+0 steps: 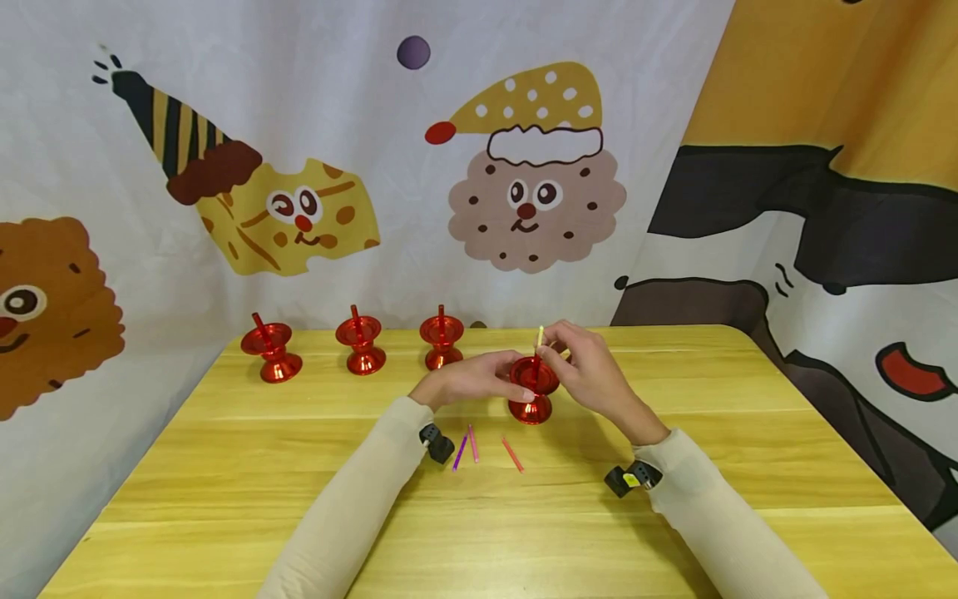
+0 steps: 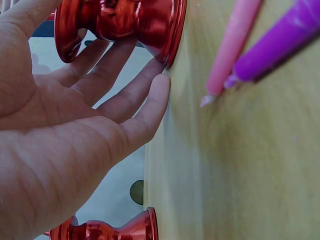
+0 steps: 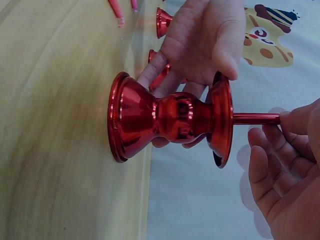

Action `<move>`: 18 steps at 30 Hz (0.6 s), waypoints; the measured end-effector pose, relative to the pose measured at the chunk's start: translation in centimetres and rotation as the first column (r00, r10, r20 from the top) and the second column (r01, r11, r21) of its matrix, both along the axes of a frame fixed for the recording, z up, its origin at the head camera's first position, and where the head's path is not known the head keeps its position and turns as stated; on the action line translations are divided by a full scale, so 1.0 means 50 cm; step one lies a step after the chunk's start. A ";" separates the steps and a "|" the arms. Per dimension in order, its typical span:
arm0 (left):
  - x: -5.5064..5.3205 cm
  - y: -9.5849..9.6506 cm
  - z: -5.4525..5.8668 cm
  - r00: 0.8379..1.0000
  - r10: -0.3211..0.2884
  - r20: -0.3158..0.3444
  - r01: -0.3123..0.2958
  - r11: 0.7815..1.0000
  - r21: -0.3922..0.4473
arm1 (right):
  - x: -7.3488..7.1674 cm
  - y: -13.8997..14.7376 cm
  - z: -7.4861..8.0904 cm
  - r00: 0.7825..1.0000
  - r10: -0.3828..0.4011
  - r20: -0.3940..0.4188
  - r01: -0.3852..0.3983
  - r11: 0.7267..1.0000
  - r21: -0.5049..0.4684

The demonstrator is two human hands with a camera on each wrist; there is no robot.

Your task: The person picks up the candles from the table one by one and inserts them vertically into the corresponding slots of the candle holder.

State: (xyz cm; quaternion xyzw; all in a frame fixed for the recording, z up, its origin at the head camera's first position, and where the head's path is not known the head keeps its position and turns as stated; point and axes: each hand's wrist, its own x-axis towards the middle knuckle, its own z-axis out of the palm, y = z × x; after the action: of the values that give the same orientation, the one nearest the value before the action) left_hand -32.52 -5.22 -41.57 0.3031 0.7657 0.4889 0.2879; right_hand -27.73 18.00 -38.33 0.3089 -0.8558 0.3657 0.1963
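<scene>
A shiny red candle holder (image 1: 530, 409) with a wide dish and an upright tube stands at the back right of the table. My left hand (image 1: 479, 379) steadies it, the thumb at the dish rim and the other fingers behind the stem. Between the thumb and fingertips of my right hand (image 1: 593, 371) is a thin yellow candle (image 1: 541, 333), upright at the top of the tube. In the right wrist view those fingertips meet the end of the red tube (image 3: 256, 118) and hide the candle.
A purple candle (image 1: 460, 454), a pink candle (image 1: 474, 444) and a coral candle (image 1: 513, 455) lie in front of the holder. Three more red holders stand along the back edge: a left one (image 1: 280, 368), a middle one (image 1: 365, 360) and a right one (image 1: 443, 358). A printed curtain (image 1: 412, 108) hangs behind.
</scene>
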 end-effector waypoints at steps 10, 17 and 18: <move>0.001 -0.001 0.001 1.000 -0.003 -0.006 0.003 1.000 -0.006 | 0.000 0.002 -0.003 0.999 -0.019 0.050 0.020 1.000 -0.016; -0.001 0.000 0.002 1.000 -0.005 -0.011 0.005 1.000 -0.008 | 0.002 -0.003 0.001 0.998 -0.020 0.064 0.023 0.999 -0.046; -0.001 0.000 0.002 1.000 -0.005 -0.013 0.005 1.000 -0.010 | 0.002 -0.003 0.001 0.998 -0.019 0.062 0.021 0.999 -0.047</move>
State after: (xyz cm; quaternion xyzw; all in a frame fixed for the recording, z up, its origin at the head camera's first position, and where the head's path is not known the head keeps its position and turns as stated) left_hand -32.57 -5.24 -41.48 0.3067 0.7690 0.4826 0.2858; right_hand -27.62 17.85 -38.26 0.2842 -0.8555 0.3933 0.1808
